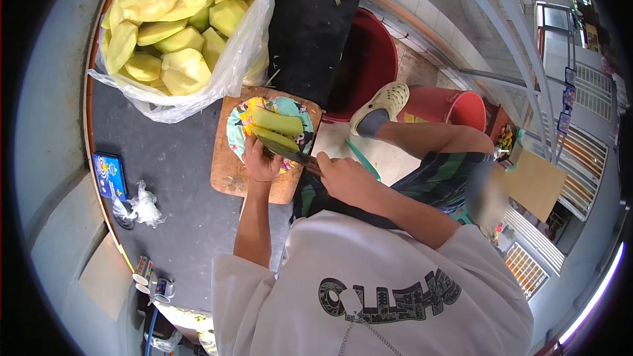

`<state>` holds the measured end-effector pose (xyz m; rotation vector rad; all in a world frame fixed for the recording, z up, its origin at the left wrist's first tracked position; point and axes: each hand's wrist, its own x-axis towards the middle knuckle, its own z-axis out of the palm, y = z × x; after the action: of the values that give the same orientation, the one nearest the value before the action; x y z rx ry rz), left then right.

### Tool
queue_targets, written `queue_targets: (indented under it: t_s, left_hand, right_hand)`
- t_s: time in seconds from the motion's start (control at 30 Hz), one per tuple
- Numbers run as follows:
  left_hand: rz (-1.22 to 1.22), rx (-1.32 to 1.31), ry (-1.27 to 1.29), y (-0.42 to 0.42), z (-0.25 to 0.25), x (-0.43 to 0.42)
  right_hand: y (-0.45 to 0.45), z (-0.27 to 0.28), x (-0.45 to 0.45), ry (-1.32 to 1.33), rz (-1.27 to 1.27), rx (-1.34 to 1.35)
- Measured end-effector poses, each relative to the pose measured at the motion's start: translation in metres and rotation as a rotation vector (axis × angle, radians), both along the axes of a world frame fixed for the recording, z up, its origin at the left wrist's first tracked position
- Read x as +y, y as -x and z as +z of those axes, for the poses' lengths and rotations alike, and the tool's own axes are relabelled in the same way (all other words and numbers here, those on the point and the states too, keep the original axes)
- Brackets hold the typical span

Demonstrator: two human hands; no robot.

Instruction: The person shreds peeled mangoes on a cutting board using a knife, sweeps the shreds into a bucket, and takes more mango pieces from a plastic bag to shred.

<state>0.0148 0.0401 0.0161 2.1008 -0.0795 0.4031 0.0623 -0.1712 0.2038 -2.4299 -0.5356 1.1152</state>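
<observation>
My left hand is closed around a pale green fruit piece, which looks like peeled mango, and holds it over the cutting board. My right hand grips a knife by its handle, with the dark blade reaching left against that piece. Just above lies another pale green piece on a round turquoise and yellow cartoon-patterned mat or plate. Beneath it is a wooden cutting board. The fingertips of my left hand are partly hidden by the fruit.
A white plastic bag full of peeled fruit pieces stands on the dark table at upper left. A blue box, a crumpled plastic bag and cups are along the left. Red buckets stand on the floor at right.
</observation>
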Motion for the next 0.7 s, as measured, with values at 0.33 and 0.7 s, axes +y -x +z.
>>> queue_targets:
  t_s: [0.33,0.7]
  left_hand:
    - [0.03,0.006,-0.003,0.008,-0.008,0.0]
    - [0.091,0.059,0.215,0.001,0.002,-0.009]
  right_hand:
    - [-0.005,-0.074,0.012,-0.014,-0.01,-0.001]
    - [0.003,0.006,0.001,-0.042,-0.045,-0.009]
